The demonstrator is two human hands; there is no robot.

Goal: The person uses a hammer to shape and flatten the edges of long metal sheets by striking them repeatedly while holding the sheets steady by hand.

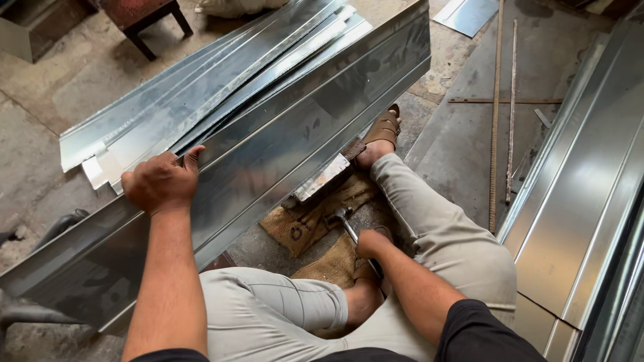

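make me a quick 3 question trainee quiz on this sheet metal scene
1. True or false: the left hand grips the top edge of the long folded metal sheet.
2. What does the right hand hold? A) hammer B) paintbrush C) drill
3. What lies on the floor under the hammer?

Key
1. True.
2. A, by its handle, head down near the floor.
3. Brown burlap sacking, beside the sandalled foot braced by the sheet's lower edge.

Two hands, one hammer, two rods.
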